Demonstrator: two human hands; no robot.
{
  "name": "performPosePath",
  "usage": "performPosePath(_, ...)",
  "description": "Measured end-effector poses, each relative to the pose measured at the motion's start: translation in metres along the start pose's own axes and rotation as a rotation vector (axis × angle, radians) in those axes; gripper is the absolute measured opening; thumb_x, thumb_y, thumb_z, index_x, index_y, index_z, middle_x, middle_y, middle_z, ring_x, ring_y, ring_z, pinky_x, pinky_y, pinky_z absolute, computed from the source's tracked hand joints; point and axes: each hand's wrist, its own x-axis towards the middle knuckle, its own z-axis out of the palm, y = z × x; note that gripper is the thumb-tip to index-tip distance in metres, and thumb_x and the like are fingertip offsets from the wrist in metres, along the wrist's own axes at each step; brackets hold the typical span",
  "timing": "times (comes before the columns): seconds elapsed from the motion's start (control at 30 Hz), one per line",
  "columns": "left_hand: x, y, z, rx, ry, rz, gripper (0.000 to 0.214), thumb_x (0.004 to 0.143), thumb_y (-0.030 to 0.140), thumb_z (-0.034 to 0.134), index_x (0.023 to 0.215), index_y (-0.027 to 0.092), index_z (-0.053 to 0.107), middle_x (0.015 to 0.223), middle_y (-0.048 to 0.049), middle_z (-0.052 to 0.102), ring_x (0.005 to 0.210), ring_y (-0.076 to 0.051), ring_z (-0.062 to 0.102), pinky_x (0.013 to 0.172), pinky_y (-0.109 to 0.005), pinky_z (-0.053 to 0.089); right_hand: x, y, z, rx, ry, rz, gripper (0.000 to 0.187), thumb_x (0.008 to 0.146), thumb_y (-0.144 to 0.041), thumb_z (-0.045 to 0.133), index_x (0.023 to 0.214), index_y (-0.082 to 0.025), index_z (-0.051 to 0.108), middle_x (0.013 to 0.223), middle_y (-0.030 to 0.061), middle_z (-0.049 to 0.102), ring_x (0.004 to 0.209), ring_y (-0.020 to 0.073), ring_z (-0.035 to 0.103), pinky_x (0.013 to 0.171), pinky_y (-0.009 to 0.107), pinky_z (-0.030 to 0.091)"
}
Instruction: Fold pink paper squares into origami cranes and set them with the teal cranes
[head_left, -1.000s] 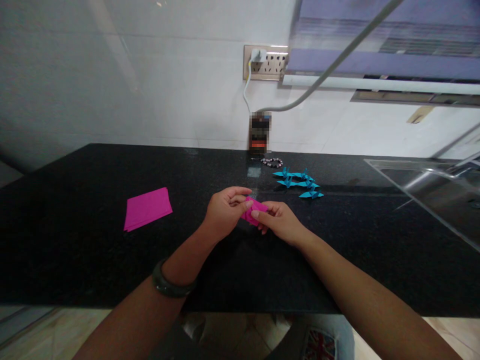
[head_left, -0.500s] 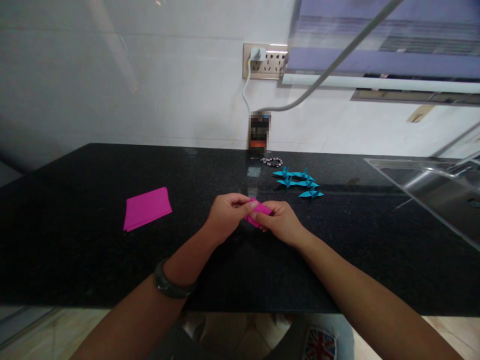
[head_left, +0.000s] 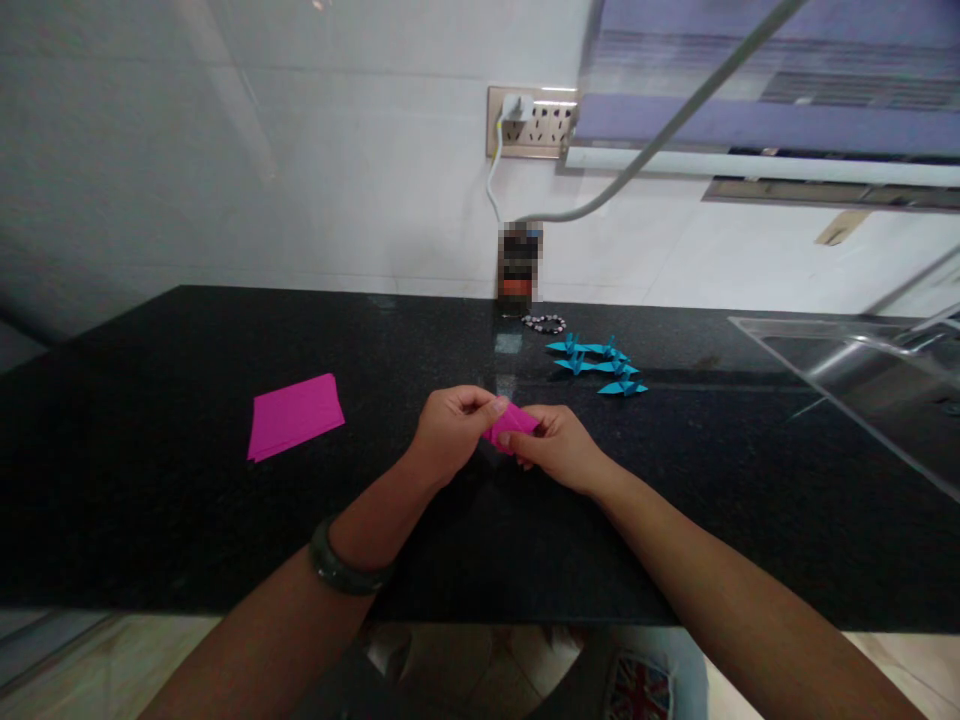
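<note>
A small folded sheet of pink paper [head_left: 514, 424] is held between my two hands above the dark countertop. My left hand [head_left: 452, 427] pinches its left side, thumb on top. On the right, my right hand [head_left: 561, 443] grips the paper with the thumb pressed across its lower part and fingers beneath. The undersides of the fingers are mostly hidden. Off to the left lies a stack of pink paper sheets [head_left: 295, 416]. Several blue paper cranes [head_left: 622, 388] stand in a cluster beyond my right hand.
A beaded bracelet [head_left: 545, 324] lies near the wall, beside an upright pixelated object [head_left: 519, 265]. A white plug with a cable sits in the wall socket [head_left: 531, 122]. At the right is a metal sink [head_left: 900, 385]. The dark countertop [head_left: 172, 520] ends near my forearms.
My thumbs have moved slightly apart on the pink paper, so more of its surface shows. The paper has shifted a little to the left. Everything else has stayed put.
</note>
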Motion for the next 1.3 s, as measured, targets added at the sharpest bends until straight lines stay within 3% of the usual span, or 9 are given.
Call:
performPosePath(0.3,0.001,-0.005,-0.001,0.108,-0.043,0.025,0.021,0.066,0.032,0.062,0.065,0.011,0.062,0.058,-0.0028,0.061,0.052,-0.011,0.052,0.051,-0.022,0.04,0.0,-0.002,-0.001,0.091,0.044,-0.022,0.022,0.07,-0.036,0.059,0.064,-0.015,0.056,0.049,-0.0033,0.051,0.041,0.006,0.044,0.04,0.018,0.034)
performPosePath(0.53,-0.001,0.001,-0.003,0.038,-0.082,-0.045,0.018,0.064,0.028,0.062,0.059,0.011,0.058,0.054,-0.0005,0.057,0.049,-0.008,0.047,0.049,-0.021,0.037,0.003,-0.005,-0.009,0.268,0.143,-0.043,0.027,0.07,-0.042,0.058,0.078,-0.017,0.058,0.059,-0.0031,0.053,0.044,0.006,0.044,0.04,0.019,0.036)
performPosePath(0.7,-0.001,-0.006,-0.002,0.187,-0.174,-0.058,0.021,0.064,0.032,0.061,0.062,0.011,0.06,0.052,-0.0005,0.056,0.046,-0.008,0.045,0.044,-0.02,0.032,0.003,-0.002,-0.007,0.252,0.123,-0.034,0.023,0.066,-0.037,0.064,0.067,-0.014,0.061,0.054,-0.0023,0.053,0.043,0.0054,0.042,0.04,0.018,0.032)
performPosePath(0.9,-0.001,-0.013,-0.001,0.285,-0.213,-0.047,0.029,0.069,0.04,0.055,0.066,0.012,0.062,0.054,-0.0016,0.057,0.048,-0.01,0.047,0.044,-0.02,0.032,0.005,0.001,-0.005,0.32,0.296,-0.032,0.023,0.062,-0.036,0.066,0.064,-0.013,0.063,0.052,-0.001,0.056,0.043,0.006,0.042,0.042,0.02,0.032)
performPosePath(1.1,-0.001,-0.012,-0.002,0.406,-0.195,-0.002,0.034,0.071,0.045,0.052,0.06,0.013,0.059,0.051,-0.0005,0.054,0.047,-0.01,0.046,0.043,-0.02,0.031,0.004,-0.003,-0.002,0.339,0.334,-0.066,0.021,0.063,-0.034,0.066,0.064,-0.013,0.063,0.055,-0.0003,0.058,0.046,0.0071,0.046,0.045,0.021,0.035)
performPosePath(1.3,0.001,-0.011,0.002,0.163,-0.204,-0.073,0.031,0.072,0.041,0.053,0.064,0.012,0.059,0.059,-0.0029,0.059,0.055,-0.01,0.052,0.055,-0.022,0.042,0.007,-0.002,-0.011,0.361,0.421,-0.103,0.023,0.065,-0.036,0.064,0.061,-0.014,0.059,0.048,-0.0034,0.051,0.039,0.0053,0.038,0.038,0.019,0.028)
